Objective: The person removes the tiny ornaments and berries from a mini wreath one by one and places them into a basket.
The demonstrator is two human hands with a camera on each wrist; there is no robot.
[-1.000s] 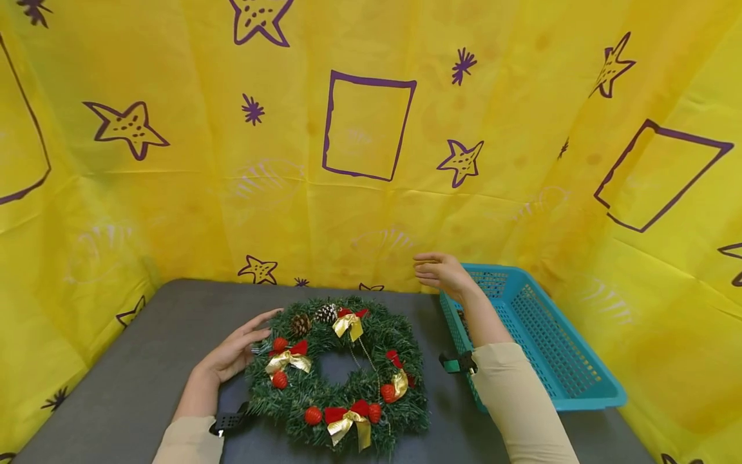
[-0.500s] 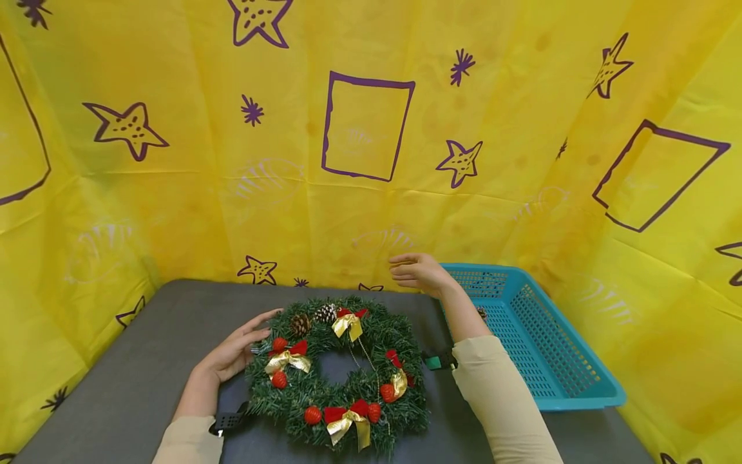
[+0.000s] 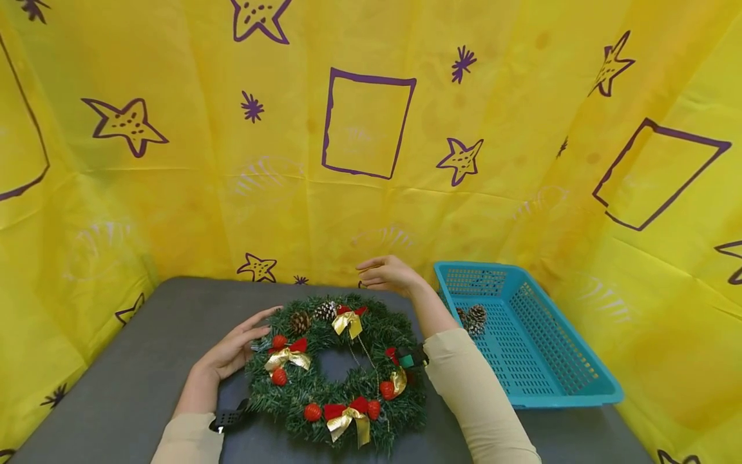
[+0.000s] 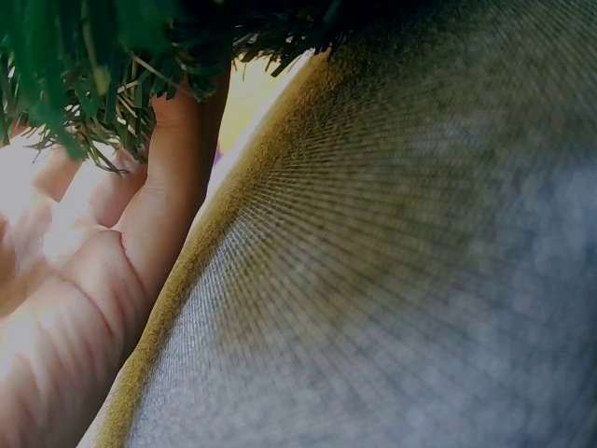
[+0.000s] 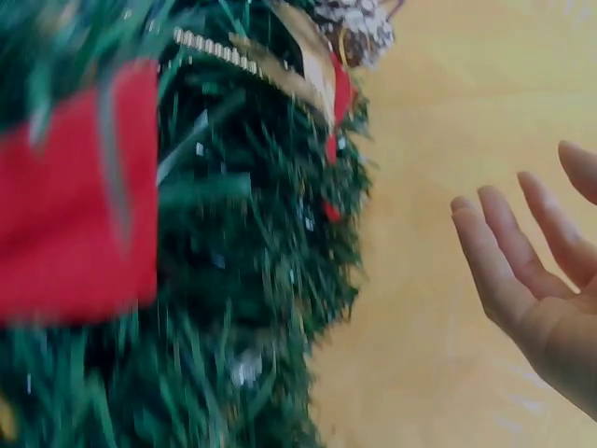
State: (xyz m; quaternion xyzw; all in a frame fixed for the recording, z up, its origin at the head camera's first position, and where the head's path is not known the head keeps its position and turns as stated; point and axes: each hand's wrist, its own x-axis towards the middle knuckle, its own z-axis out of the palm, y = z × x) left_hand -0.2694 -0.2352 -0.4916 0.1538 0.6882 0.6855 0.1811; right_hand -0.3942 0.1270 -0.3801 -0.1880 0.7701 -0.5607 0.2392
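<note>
A green Christmas wreath (image 3: 388,332) lies on the table, decorated with red-and-gold bows (image 3: 348,422), red berry-like balls (image 3: 313,412) and two pine cones (image 3: 300,323) at its upper left. My left hand (image 3: 234,348) rests against the wreath's left side with fingers extended. In the left wrist view its fingers (image 4: 173,177) reach up under the green needles. My right hand (image 3: 388,275) is held above the table past the wreath's far right edge, fingers loosely extended. The right wrist view shows that hand (image 5: 546,271) apart from the wreath with nothing in it.
A teal plastic basket (image 3: 580,328) stands right of the wreath, with pine cones (image 3: 475,318) at its left side. A yellow patterned curtain (image 3: 371,219) encloses the back and sides of the grey table (image 3: 133,374).
My right hand has moved left from the basket's near-left edge to behind the wreath, uncovering the pine cones in the basket. The left hand and the wreath have stayed put.
</note>
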